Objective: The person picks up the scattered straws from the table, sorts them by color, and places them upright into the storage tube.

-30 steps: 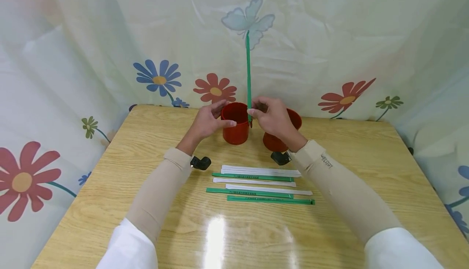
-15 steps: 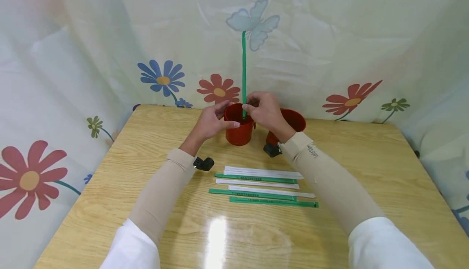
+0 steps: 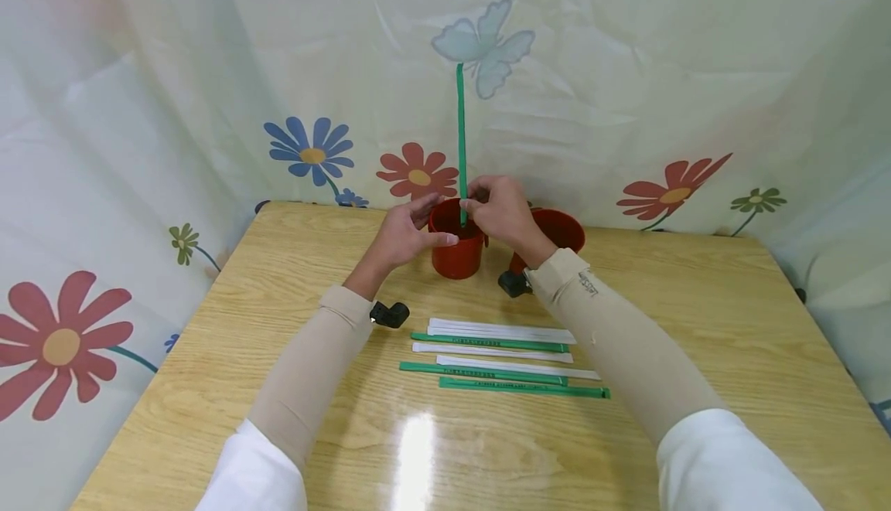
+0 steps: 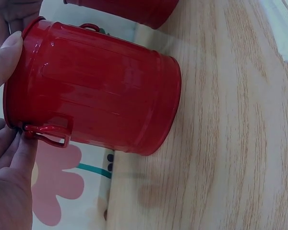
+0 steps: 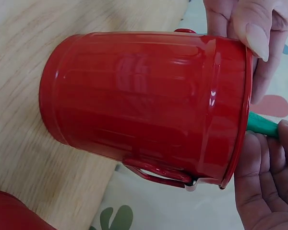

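A long green paper-wrapped straw (image 3: 461, 132) stands nearly upright over a small red metal bucket (image 3: 455, 260). My right hand (image 3: 503, 213) pinches it low down between thumb and fingers, and its lower end is inside the bucket's mouth. In the right wrist view, the green wrapper (image 5: 262, 125) enters past the rim. My left hand (image 3: 400, 234) holds the bucket at its rim, thumb on the near side and fingers on the far side. A looped side handle (image 4: 48, 134) shows beside those fingers in the left wrist view. The straw's bottom tip is hidden by the bucket wall in both wrist views.
A second red bucket (image 3: 562, 226) stands to the right, partly behind the right wrist. In front lie several wrapped straws, white (image 3: 501, 331) and green (image 3: 524, 387), in rough rows on the wooden table (image 3: 334, 418). A flowered curtain (image 3: 592, 109) hangs behind the table.
My right hand has moved left, bringing the straw from beside the bucket's right rim to inside its mouth. The left hand keeps its hold. The view has shifted slightly.
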`<state>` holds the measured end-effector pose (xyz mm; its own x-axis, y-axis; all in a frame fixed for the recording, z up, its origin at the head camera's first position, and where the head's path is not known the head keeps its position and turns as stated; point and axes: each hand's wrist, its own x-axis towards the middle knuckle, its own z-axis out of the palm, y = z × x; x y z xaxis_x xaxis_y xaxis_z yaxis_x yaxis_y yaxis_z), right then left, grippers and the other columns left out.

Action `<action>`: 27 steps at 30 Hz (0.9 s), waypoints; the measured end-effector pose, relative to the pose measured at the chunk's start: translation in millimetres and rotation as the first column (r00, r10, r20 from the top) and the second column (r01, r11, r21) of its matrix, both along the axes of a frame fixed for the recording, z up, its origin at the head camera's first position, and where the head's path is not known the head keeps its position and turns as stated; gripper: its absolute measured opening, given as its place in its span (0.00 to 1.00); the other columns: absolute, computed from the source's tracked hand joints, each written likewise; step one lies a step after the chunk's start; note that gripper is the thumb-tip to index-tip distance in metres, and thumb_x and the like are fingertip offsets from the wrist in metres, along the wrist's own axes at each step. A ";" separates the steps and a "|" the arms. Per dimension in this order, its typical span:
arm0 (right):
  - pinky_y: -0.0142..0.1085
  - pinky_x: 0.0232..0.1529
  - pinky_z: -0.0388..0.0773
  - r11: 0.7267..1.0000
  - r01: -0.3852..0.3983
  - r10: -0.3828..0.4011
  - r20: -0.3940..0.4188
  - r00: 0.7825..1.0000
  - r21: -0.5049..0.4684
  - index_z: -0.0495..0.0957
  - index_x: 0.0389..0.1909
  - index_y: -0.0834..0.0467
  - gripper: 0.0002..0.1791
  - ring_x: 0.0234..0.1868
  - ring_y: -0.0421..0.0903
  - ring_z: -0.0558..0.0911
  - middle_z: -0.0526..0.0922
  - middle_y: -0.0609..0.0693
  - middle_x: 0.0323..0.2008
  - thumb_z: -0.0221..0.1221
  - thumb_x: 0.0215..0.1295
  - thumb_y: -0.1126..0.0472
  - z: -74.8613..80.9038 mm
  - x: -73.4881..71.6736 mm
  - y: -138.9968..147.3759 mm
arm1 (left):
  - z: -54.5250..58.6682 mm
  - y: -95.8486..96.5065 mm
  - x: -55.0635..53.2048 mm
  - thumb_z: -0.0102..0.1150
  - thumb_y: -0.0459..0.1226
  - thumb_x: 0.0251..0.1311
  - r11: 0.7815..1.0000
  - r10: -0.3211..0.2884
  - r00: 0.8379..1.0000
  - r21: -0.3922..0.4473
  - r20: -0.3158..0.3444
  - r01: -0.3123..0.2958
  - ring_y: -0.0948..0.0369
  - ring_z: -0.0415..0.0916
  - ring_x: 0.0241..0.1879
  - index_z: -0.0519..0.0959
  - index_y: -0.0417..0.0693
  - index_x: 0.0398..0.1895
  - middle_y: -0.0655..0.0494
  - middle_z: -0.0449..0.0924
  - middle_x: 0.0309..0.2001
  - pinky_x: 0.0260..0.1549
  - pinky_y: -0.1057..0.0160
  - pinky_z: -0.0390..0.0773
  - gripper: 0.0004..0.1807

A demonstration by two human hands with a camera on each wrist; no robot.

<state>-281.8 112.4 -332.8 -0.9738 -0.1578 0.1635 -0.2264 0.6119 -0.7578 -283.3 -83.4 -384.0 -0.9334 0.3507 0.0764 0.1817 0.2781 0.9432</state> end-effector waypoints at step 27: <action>0.38 0.38 0.84 0.998 0.013 -0.020 0.121 0.992 0.056 0.86 0.43 0.62 0.11 0.36 0.50 0.83 0.87 0.59 0.39 0.61 0.68 0.60 9.7 7.6 10.2 | 26.0 4.4 17.4 0.71 0.37 0.56 1.000 0.000 0.999 -0.025 0.045 0.001 0.53 0.66 0.72 0.59 0.44 0.75 0.50 0.67 0.72 0.68 0.54 0.70 0.45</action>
<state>-274.2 122.6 -323.1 -0.9886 -0.1467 0.0350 -0.1238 0.6565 -0.7441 -265.9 -79.0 -357.9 -0.9356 0.3522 0.0255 0.1392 0.3015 0.9433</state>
